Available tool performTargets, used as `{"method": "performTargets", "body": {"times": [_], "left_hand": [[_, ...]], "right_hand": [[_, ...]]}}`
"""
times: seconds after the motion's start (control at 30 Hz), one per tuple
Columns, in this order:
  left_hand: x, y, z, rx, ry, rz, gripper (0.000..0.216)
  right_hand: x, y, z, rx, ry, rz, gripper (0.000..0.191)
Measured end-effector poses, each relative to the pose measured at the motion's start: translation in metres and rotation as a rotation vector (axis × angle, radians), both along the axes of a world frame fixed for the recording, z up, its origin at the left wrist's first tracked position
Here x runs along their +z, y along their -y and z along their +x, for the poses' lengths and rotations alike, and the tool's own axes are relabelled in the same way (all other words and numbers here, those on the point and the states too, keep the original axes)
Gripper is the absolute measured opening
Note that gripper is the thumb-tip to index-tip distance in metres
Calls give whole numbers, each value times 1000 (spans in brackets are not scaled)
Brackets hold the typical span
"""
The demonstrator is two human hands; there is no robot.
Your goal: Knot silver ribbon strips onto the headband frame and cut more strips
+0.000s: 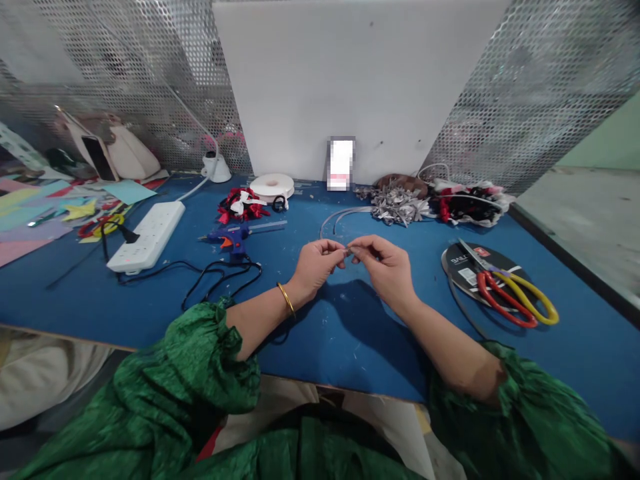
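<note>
In the head view, the task's thing, a small greyish piece (349, 251), sits right at the meeting point of both grips, above the blue table (310, 350); the fingers hide most of it. The left hand (314, 268) has thumb and forefinger pinched on its 9 o'clock side, and the right hand (389, 270) pinches it from 3 o'clock, the two sets of fingertips almost touching. Both hands have their backs largely upward and fingers curled inward. The left forearm, with a gold bangle (286, 300) at the wrist, comes in from about 8 o'clock; the right forearm comes from between 4 and 5. Thin grey strips (357, 210) curve toward the left hand from a grey ribbon cluster (401, 202) at 1 to 2 o'clock; whether they join the pinched piece cannot be told. Around the hands, a blue glue gun (231, 237) lies near 9 o'clock, and red-and-yellow-handled scissors (507, 287) rest on a black disc (453, 257) between 3 and 4.
</note>
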State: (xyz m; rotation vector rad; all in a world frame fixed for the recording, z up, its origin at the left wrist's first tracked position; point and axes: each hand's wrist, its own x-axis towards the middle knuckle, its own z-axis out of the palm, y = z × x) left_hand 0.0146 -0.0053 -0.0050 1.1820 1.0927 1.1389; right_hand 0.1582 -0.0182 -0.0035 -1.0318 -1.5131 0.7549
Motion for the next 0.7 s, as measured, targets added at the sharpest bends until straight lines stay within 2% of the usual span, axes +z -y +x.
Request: {"method": "performTargets", "body": {"times": [0.2, 0.33, 0.53, 0.7], "left_hand": [[1, 2, 1, 3, -56, 51, 12], [1, 3, 0, -18, -144, 103, 10], [2, 2, -1, -41, -188, 146, 6], [1, 2, -3, -30, -306, 231, 8]], "right_hand": [[0, 4, 3, -96, 336, 217, 16], [-1, 3, 5, -142, 408, 280, 17], [-2, 0, 5, -60, 388, 178, 16], [-4, -3, 3, -52, 156, -19, 8]]}}
